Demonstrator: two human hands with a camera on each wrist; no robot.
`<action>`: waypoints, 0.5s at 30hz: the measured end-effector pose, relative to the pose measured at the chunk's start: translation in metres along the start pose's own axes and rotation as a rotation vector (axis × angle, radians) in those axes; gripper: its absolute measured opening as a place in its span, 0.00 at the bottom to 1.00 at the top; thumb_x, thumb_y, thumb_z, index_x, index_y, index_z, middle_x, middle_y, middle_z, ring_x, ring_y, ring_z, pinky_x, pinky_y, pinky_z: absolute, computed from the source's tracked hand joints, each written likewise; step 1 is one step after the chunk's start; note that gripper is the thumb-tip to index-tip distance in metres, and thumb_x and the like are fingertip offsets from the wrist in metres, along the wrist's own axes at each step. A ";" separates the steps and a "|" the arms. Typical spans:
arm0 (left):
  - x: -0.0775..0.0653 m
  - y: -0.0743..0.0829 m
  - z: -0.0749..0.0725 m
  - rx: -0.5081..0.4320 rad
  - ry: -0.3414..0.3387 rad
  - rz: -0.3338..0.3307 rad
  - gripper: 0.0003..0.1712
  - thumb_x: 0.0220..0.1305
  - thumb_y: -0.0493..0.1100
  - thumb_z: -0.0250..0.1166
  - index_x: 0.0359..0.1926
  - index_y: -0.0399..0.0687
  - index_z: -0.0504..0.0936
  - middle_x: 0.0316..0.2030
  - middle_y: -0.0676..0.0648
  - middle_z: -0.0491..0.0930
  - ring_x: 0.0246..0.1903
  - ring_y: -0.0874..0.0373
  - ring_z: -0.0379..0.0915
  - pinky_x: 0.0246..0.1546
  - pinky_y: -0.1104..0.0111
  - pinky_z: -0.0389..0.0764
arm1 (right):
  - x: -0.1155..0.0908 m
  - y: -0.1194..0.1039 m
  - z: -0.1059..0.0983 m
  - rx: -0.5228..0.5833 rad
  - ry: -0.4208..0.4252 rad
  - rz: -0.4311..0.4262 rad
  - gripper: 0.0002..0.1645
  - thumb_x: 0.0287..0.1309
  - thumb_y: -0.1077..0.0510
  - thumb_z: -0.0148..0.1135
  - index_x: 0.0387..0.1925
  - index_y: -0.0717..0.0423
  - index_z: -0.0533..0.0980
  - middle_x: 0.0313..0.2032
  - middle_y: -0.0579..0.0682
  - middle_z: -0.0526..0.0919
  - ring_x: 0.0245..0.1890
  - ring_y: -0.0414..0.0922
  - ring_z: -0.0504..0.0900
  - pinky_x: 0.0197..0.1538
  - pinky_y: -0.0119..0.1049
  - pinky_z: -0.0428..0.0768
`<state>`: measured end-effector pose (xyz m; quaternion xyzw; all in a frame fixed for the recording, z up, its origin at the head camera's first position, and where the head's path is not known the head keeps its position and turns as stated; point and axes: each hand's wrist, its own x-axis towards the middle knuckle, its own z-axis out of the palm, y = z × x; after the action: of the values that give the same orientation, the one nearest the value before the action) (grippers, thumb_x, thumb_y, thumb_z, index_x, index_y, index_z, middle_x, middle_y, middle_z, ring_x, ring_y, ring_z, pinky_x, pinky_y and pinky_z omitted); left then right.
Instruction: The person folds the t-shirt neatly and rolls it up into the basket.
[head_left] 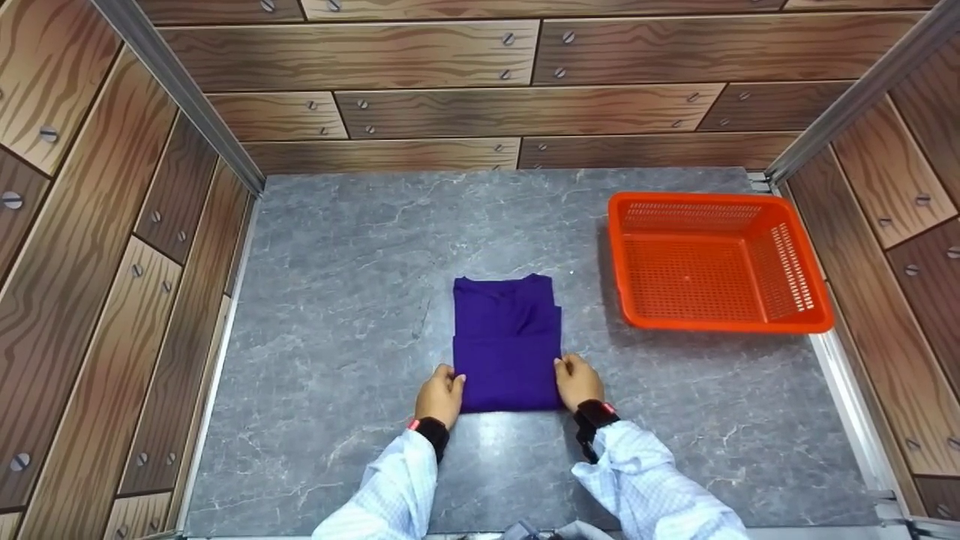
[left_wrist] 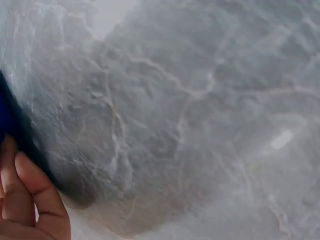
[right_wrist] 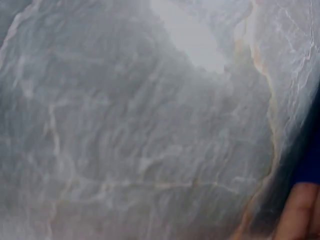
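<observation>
A purple shirt (head_left: 507,367) lies folded on the grey marbled table, its near part doubled over in a flat band and its far part creased. My left hand (head_left: 441,396) pinches the left edge of that band between thumb and fingers. On the opposite side, my right hand (head_left: 579,381) pinches the right edge at about the same height. In the left wrist view, a strip of the shirt (left_wrist: 5,117) shows at the fingertips of the left hand (left_wrist: 30,200). The right wrist view catches only a corner of the shirt (right_wrist: 309,160) above the fingers (right_wrist: 299,212).
An orange plastic basket (head_left: 622,300) with perforated sides stands at the right of the table (head_left: 337,300), with only its own floor showing inside. Wood-patterned panels (head_left: 435,56) enclose the back and both sides, with metal rails (head_left: 187,97) at the corners.
</observation>
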<state>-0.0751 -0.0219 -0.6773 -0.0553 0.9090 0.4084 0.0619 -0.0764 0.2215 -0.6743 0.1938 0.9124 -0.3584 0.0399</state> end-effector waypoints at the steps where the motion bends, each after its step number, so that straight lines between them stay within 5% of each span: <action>1: 0.000 0.000 0.000 0.025 0.018 0.015 0.12 0.60 0.45 0.61 0.41 0.43 0.74 0.16 0.53 0.70 0.17 0.59 0.65 0.21 0.65 0.68 | 0.000 0.000 0.000 -0.012 0.006 0.000 0.11 0.61 0.52 0.53 0.30 0.55 0.74 0.23 0.51 0.77 0.26 0.49 0.76 0.32 0.43 0.71; 5: 0.000 -0.001 0.003 0.175 0.141 0.154 0.26 0.55 0.48 0.63 0.53 0.42 0.71 0.32 0.43 0.77 0.32 0.47 0.73 0.36 0.58 0.73 | -0.001 0.000 0.001 -0.063 0.069 -0.021 0.11 0.57 0.51 0.56 0.32 0.55 0.70 0.26 0.51 0.74 0.26 0.51 0.75 0.31 0.44 0.71; 8: 0.002 0.000 0.007 0.271 0.203 0.308 0.37 0.53 0.51 0.64 0.61 0.42 0.65 0.52 0.37 0.70 0.52 0.40 0.65 0.54 0.53 0.66 | -0.001 0.000 0.006 -0.104 0.163 -0.133 0.15 0.54 0.52 0.59 0.37 0.57 0.69 0.34 0.55 0.72 0.34 0.55 0.74 0.39 0.47 0.72; 12: 0.004 0.000 0.017 0.344 0.156 0.476 0.44 0.54 0.60 0.60 0.66 0.43 0.60 0.65 0.37 0.57 0.65 0.36 0.49 0.62 0.47 0.56 | -0.001 0.000 0.016 -0.206 0.236 -0.408 0.27 0.53 0.52 0.60 0.53 0.59 0.69 0.51 0.61 0.70 0.52 0.60 0.70 0.52 0.54 0.69; 15: 0.005 -0.003 0.027 0.410 0.105 0.523 0.46 0.57 0.65 0.55 0.68 0.41 0.58 0.69 0.38 0.51 0.67 0.37 0.45 0.62 0.46 0.56 | -0.005 0.005 0.024 -0.299 0.189 -0.544 0.35 0.56 0.47 0.57 0.64 0.54 0.63 0.63 0.60 0.63 0.62 0.63 0.60 0.58 0.58 0.63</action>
<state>-0.0781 -0.0039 -0.6975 0.1726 0.9576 0.2156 -0.0820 -0.0721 0.2073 -0.6939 -0.0327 0.9730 -0.1981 -0.1143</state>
